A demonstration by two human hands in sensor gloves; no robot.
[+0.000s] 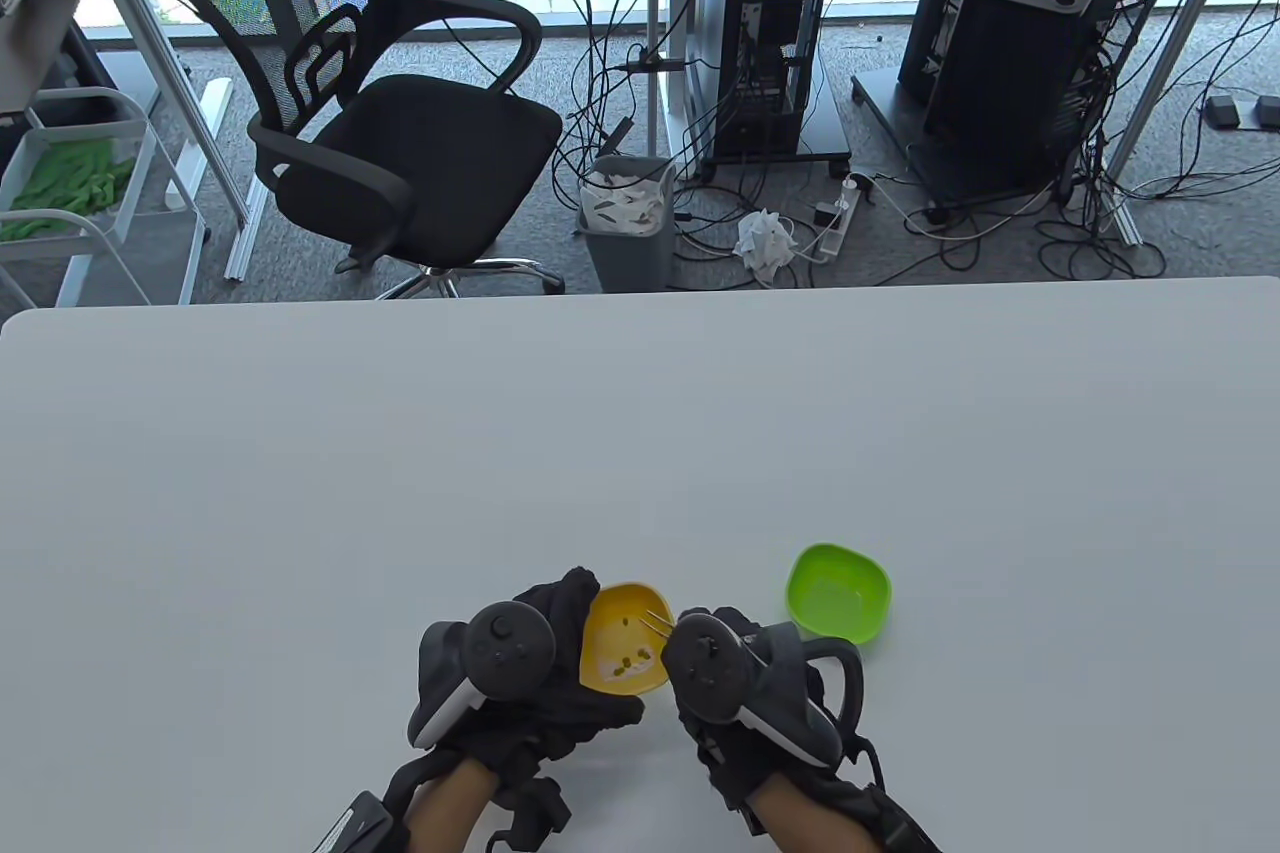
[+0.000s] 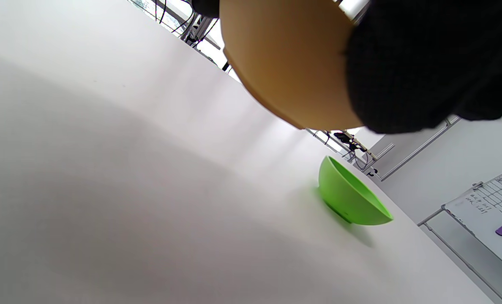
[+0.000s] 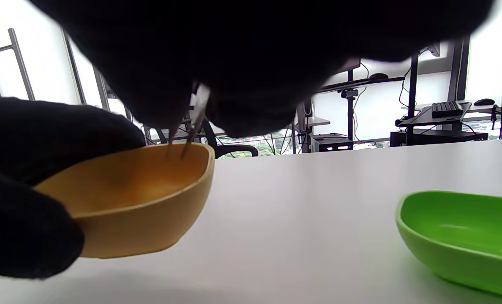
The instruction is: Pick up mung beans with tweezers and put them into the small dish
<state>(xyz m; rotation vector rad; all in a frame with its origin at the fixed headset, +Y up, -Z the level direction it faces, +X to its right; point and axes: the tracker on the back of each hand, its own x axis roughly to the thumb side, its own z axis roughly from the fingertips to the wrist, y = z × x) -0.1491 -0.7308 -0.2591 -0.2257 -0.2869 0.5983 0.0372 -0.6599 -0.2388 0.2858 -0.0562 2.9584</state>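
Note:
My left hand (image 1: pixel 545 668) grips a yellow dish (image 1: pixel 622 638) and holds it tilted above the table; several mung beans (image 1: pixel 628 664) lie in its bottom. Its underside fills the top of the left wrist view (image 2: pixel 289 63). My right hand (image 1: pixel 725 668) pinches metal tweezers (image 1: pixel 655 623), whose tips are slightly apart and reach into the yellow dish (image 3: pixel 124 194), as the right wrist view shows (image 3: pixel 187 143). I cannot tell if a bean is between the tips. A green dish (image 1: pixel 838 593) stands on the table to the right, with no beans visible in it.
The white table (image 1: pixel 640 453) stretches far ahead and to both sides. The green dish also shows in the left wrist view (image 2: pixel 350 200) and the right wrist view (image 3: pixel 462 236). An office chair (image 1: pixel 380 113), a bin (image 1: pixel 628 218) and cables lie beyond the far edge.

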